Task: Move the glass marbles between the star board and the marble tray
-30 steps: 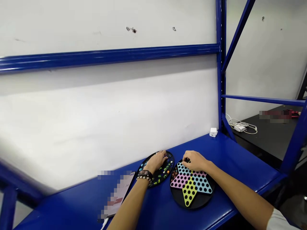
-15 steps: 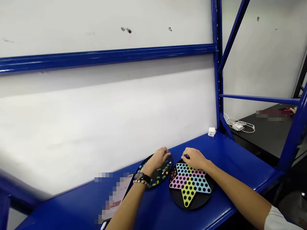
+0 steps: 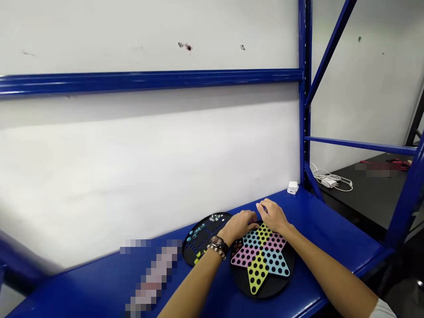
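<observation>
A round black Chinese checkers board [image 3: 265, 291] lies on the blue shelf, its six-pointed star coloured yellow, pink and light blue with black holes. My left hand [image 3: 241, 224], with a watch and a beaded bracelet on the wrist, bends over the board's far left edge. Its fingers are curled together, and whatever they hold is hidden. My right hand [image 3: 274, 216] hovers by the far yellow point, fingers also curled inward, contents not visible. Reddish marbles [image 3: 236, 248] sit beside the star on the left. A black round tray [image 3: 188, 252] behind my left forearm carries several loose marbles.
The blue shelf [image 3: 99, 278] runs along a white wall. A pixelated flat object [image 3: 155, 278] lies left of the tray. A white charger [image 3: 293, 187] stands near the blue upright [image 3: 302, 132]. A white cable with an adapter [image 3: 329, 183] lies on a black table.
My left hand has moved right, from over the marble tray to the board's far left edge. My right hand has lifted slightly away from the star's far tip. The view has shifted a little.
</observation>
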A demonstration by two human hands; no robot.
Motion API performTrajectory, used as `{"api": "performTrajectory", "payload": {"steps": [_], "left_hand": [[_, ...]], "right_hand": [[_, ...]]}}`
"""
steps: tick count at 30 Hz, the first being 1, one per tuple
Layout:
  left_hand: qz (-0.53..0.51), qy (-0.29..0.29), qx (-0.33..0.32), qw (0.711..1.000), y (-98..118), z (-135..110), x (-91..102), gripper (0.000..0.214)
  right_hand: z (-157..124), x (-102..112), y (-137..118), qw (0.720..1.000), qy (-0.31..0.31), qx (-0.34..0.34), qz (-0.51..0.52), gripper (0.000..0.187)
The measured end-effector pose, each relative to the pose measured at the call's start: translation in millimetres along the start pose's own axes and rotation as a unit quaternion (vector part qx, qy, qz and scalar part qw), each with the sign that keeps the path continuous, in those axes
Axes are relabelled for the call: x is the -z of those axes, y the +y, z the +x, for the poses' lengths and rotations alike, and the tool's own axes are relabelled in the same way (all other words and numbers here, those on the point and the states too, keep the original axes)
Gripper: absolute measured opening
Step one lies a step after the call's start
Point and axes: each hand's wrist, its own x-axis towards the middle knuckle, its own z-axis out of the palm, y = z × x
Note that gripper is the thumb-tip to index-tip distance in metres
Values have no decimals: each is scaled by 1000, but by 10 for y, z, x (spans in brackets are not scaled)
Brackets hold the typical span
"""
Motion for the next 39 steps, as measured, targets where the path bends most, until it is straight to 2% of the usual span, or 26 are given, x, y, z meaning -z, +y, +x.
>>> {"api": "performTrajectory", "payload": {"steps": [4, 8, 11, 15, 17, 21, 25, 28, 32, 39], "left_hand": [[-74, 46, -2, 996, -123, -50, 130, 23], [-56, 101, 66, 991, -409, -173, 270, 29], [-47, 92, 90, 990, -511, -314, 286, 33], [-50, 78, 71, 993, -458, -429, 217, 37], [-29, 91, 92, 991, -484, -430, 196, 35], [12, 91, 172, 981, -724, -401, 167, 33], [14, 58, 182, 981, -903, -391, 68, 31], [15, 43, 175, 983, -901, -361, 1, 31], [15, 40, 173, 984, -837, -290, -36, 30], [-8, 38, 163, 986, -788, -290, -40, 17]], "right_hand": [[-10, 19, -16, 1000, -12, -3, 5, 43], [-11, 25, -10, 1000, -18, -4, 7, 45], [-13, 2, 23, 1000, -28, -1, 13, 44], [-42, -73, 40, 993, -103, 53, 22, 25], [-64, -118, 23, 986, -142, 82, 4, 21], [-94, -179, -1, 980, -175, 88, -40, 17], [-83, -180, 40, 981, -175, 72, -33, 19], [-61, -155, 66, 983, -173, 66, -5, 15], [-40, -89, 57, 988, -146, 40, 19, 22], [-17, -2, 73, 992, -123, 26, 6, 24]]}}
